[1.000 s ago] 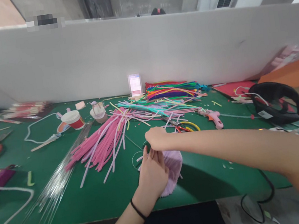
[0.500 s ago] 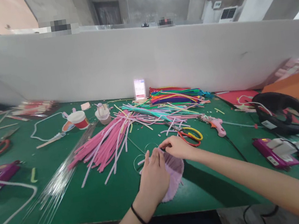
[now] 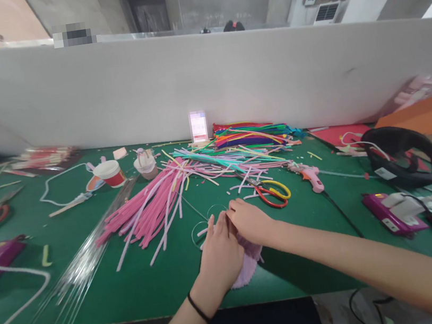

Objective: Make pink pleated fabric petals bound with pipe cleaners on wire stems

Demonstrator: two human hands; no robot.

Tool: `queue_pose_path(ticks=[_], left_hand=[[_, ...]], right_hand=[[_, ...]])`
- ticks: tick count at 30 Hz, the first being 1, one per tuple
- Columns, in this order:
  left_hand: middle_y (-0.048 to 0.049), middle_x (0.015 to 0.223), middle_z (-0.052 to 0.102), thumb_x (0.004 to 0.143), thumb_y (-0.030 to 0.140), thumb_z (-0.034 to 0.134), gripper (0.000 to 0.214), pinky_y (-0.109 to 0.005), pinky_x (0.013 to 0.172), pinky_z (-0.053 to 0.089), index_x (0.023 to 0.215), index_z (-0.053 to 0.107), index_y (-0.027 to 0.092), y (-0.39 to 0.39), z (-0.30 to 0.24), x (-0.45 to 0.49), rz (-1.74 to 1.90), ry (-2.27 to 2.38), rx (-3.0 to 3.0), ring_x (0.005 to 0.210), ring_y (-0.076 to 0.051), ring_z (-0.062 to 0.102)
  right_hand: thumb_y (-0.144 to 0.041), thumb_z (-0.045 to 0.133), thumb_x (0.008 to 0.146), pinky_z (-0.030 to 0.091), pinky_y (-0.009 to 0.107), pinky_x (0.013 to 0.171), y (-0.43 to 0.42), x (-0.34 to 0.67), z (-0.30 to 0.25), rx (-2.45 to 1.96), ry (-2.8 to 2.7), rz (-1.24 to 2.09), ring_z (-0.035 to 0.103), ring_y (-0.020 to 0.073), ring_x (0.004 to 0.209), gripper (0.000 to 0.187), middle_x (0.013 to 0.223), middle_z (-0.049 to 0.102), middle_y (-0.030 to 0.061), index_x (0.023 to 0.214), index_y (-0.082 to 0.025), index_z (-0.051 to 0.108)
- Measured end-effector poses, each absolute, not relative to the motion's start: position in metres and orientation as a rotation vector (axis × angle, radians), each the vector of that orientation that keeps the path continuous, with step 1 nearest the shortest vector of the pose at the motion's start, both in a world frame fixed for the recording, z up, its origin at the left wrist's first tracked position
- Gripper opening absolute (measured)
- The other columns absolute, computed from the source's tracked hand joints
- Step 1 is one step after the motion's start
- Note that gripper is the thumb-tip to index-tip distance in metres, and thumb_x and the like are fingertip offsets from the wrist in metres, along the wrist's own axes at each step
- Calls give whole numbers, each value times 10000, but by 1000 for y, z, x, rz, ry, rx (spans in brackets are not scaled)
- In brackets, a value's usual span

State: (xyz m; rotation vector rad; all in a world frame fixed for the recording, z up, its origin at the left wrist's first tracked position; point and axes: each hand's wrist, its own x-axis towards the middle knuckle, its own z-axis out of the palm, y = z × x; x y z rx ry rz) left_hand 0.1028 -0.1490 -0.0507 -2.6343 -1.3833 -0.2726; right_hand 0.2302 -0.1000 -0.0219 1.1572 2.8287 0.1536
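A round lilac fuzzy piece (image 3: 246,274), apparently made of pipe cleaners, lies near the table's front edge beneath both hands. My left hand (image 3: 221,252) grips it from the left, its fingers close together at the far edge. My right hand (image 3: 252,222) covers the piece's upper right, fingers bent in a pinch beside the left fingertips. What those right fingertips hold is hidden. Thin wire loops (image 3: 193,235) stick out left of the left hand, with a short lilac pipe cleaner (image 3: 202,232) near them. Beyond the right hand rest scissors (image 3: 272,192) with red and yellow handles.
Pink pipe cleaners (image 3: 142,210) and clear thin rods (image 3: 81,261) spread leftward. Coloured pipe cleaners (image 3: 252,133) lie at the back by a phone (image 3: 199,127). A pink glue gun (image 3: 311,176), black ring-shaped object (image 3: 400,160) and purple power strip (image 3: 394,214) are rightward. Paper cup (image 3: 110,174) stands back left.
My right hand has shifted a little toward my left hand and now covers more of the lilac piece. The left hand stays on it. The view has tilted slightly.
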Motion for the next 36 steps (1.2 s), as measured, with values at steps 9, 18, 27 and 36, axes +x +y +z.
queue_pose_path(ticks=[9, 18, 27, 36], left_hand=[[-211, 1372, 496, 873, 238, 388, 514, -480, 1111, 256, 1319, 491, 4, -153, -65, 102, -339, -1448, -2540, 1321, -300, 406], [-214, 1363, 505, 884, 251, 383, 490, -479, 1120, 242, 1281, 531, 5, -152, -68, 103, -375, -1481, -2551, 1333, -304, 388], [-184, 1335, 543, 864, 167, 427, 446, -434, 1067, 361, 1286, 525, 62, -151, -43, 80, -510, -1377, -2739, 1278, -268, 462], [-85, 1133, 665, 919, 223, 432, 289, -443, 1015, 413, 1079, 670, 186, -96, -17, 8, -648, -1362, -2786, 1172, -244, 533]], right_hand=[[-50, 437, 815, 457, 258, 827, -69, 251, -17, 1510, 2876, -324, 629, 174, 885, 337, 968, 698, 79, 986, -145, 711], [-84, 470, 864, 459, 317, 776, -75, 257, -30, 1035, 2986, 128, 546, 219, 916, 232, 963, 635, 105, 956, -115, 680], [-93, 440, 889, 426, 325, 677, -86, 245, -19, 834, 2908, 406, 554, 227, 861, 201, 918, 614, 112, 905, -103, 640], [-637, 717, 608, 427, 358, 788, -93, 258, -21, 1626, 2734, -470, 558, 321, 1010, 726, 1045, 636, 156, 1111, -131, 584]])
